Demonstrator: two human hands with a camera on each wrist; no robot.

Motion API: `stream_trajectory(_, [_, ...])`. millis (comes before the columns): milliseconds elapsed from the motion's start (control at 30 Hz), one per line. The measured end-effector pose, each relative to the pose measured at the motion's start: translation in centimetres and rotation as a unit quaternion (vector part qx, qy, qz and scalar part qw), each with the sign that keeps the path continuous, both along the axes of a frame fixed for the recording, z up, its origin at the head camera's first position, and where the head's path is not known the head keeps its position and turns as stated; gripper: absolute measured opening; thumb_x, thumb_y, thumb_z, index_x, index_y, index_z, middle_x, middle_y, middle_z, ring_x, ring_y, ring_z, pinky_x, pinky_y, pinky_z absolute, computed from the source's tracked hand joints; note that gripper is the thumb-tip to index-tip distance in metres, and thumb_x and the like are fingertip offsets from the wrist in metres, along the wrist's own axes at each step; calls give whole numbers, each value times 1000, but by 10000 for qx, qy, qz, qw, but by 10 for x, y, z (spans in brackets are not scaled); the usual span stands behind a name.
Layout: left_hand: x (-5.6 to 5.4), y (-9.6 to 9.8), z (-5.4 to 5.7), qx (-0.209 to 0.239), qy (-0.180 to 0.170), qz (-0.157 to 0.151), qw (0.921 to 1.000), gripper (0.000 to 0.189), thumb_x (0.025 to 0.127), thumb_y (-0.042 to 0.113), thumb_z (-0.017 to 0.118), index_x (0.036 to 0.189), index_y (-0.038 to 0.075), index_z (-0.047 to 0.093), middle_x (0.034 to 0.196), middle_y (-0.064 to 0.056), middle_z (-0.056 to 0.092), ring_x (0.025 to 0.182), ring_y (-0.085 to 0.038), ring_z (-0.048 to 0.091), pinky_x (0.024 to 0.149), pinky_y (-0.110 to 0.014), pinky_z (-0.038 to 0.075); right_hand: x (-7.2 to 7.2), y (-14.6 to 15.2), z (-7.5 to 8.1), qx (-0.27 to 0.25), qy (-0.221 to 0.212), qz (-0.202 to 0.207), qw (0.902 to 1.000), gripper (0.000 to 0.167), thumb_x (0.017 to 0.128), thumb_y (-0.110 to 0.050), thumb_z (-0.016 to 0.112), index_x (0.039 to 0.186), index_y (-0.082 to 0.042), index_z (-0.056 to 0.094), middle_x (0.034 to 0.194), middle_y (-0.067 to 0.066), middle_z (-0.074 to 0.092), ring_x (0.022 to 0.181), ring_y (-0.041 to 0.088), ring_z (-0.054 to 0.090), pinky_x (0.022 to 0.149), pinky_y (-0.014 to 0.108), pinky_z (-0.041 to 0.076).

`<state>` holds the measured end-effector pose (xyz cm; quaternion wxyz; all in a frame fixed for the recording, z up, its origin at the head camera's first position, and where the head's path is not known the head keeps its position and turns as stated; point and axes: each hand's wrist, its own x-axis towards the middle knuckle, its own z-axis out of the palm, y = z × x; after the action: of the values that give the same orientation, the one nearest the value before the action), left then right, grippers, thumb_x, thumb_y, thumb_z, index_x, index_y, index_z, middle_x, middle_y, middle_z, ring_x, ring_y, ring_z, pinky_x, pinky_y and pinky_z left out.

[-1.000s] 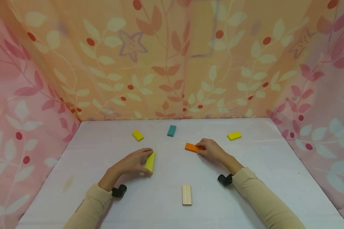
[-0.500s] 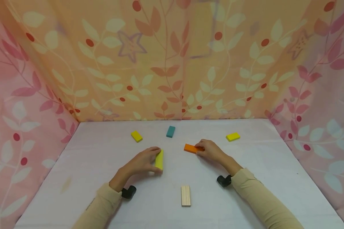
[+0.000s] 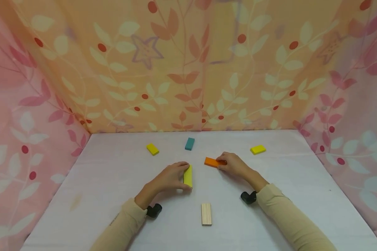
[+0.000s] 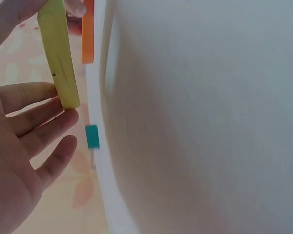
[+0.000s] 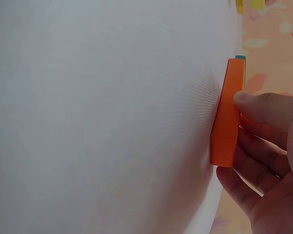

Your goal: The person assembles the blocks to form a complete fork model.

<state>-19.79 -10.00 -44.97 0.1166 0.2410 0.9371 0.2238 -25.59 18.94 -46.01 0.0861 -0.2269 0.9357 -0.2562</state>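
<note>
My left hand (image 3: 169,177) holds a yellow block (image 3: 187,177) by its two ends, thumb at the near end and fingertips at the far one. In the left wrist view, the long side of the yellow block (image 4: 58,53) shows, with a small dark mark on it. Just to the right, my right hand (image 3: 234,165) pinches an orange block (image 3: 211,162) at its right end. Seen from the right wrist, the thumb presses the face of the orange block (image 5: 228,114) and the other fingers are behind and below it. A short gap separates the two blocks.
A plain wooden block (image 3: 206,214) lies near the front of the white-covered table (image 3: 97,195). Toward the back lie a teal block (image 3: 190,144), a yellow block at left (image 3: 152,149) and another at right (image 3: 258,150). Patterned curtains (image 3: 188,69) enclose the back and sides.
My left hand has moved to the right with the yellow block, closer to the orange one, and the block has turned more upright in view. The right hand stays in place with the orange block.
</note>
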Motion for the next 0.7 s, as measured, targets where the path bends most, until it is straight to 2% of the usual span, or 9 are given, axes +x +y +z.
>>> stream_trajectory(300, [-2, 22, 0, -293, 17, -216, 9993, 89, 73, 53, 81, 143, 9, 49, 149, -4, 48, 136, -24, 46, 110, -44, 42, 2, -1, -1, -34, -8, -8, 10000, 31, 89, -16, 71, 117, -3, 69, 106, 6, 67, 94, 19, 59, 94, 42, 52])
stream_trajectory(533, [-3, 43, 0, -387, 73, -325, 9987, 91, 73, 55, 80, 144, 8, 48, 149, -6, 48, 136, -23, 46, 111, -41, 41, 3, -2, 0, 21, -75, -154, 9999, 30, 88, -16, 71, 116, -4, 70, 105, 6, 67, 92, 19, 59, 94, 43, 52])
stream_trajectory(700, [-4, 54, 1, -421, 74, -388, 9983, 90, 73, 53, 81, 144, 9, 47, 150, -5, 47, 136, -22, 46, 112, -39, 41, 2, -2, 3, 18, 21, -98, 9999, 30, 88, -15, 72, 116, -4, 70, 105, 6, 67, 93, 19, 59, 94, 43, 52])
